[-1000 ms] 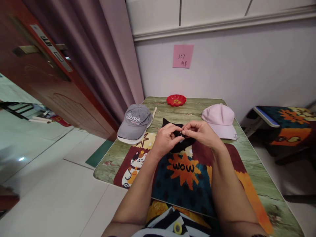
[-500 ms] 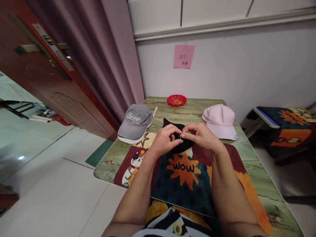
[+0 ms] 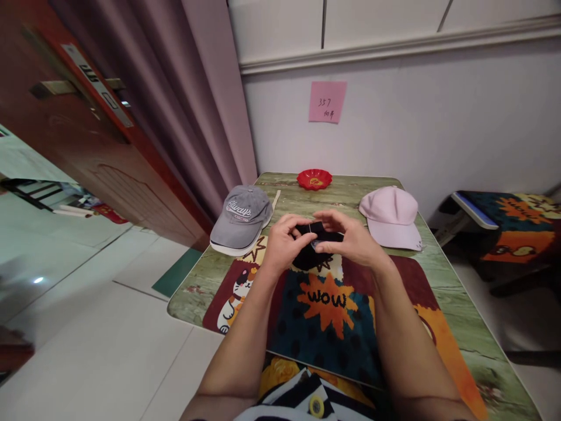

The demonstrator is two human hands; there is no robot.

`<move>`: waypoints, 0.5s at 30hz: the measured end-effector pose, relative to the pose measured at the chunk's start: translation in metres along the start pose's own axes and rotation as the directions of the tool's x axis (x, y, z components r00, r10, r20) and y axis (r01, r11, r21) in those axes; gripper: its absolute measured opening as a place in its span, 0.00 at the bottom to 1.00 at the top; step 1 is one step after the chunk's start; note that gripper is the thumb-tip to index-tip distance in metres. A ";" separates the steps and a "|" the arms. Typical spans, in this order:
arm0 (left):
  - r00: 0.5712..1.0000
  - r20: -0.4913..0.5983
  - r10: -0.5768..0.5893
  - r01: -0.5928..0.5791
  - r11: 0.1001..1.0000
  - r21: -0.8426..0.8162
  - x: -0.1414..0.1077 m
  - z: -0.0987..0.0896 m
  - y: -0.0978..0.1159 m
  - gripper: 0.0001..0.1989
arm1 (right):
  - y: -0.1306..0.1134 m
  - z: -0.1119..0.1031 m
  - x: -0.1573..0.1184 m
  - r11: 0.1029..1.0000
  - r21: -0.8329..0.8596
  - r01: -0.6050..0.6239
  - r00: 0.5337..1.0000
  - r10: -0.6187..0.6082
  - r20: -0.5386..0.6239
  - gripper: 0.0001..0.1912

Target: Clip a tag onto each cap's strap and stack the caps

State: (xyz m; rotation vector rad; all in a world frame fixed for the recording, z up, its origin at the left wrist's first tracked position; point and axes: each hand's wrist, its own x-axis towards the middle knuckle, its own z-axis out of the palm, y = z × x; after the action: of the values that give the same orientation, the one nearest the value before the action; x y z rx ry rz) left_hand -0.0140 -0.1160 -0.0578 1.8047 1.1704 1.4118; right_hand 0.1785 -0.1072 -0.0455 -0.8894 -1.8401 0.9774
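Left hand [image 3: 284,241] pinches and right hand [image 3: 353,238] touches a black item [image 3: 303,257], between a grey cap [image 3: 241,217] and pink cap [image 3: 390,215].

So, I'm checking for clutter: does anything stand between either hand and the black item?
Nothing visible does: the left hand and right hand are both at the black item. The grey cap and pink cap sit apart, off to either side.

The black item [image 3: 302,257] blocks the middle, with room behind toward the red dish [image 3: 314,179].

Blk fabric item [image 3: 305,255], partly hidden, w/ thin pale line [image 3: 310,228], held btwn hands [image 3: 284,241].
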 end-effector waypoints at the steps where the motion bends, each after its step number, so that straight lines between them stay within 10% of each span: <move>1: 1.000 -0.010 -0.026 0.026 0.999 -0.031 0.001 0.000 -0.001 0.10 | -0.001 0.000 0.000 0.998 -0.058 0.025 1.000 -0.024 0.012 0.28; 15: 0.965 -0.067 -0.255 0.233 0.945 -0.231 0.002 -0.004 0.015 0.23 | 0.007 0.013 0.003 0.993 -0.078 0.084 0.985 -0.094 -0.142 0.11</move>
State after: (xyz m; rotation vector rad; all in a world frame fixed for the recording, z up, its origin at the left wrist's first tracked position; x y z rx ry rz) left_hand -0.0131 -0.1214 -0.0435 1.4008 1.1870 1.4315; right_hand 0.1666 -0.1049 -0.0546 -0.8900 -1.7834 0.7750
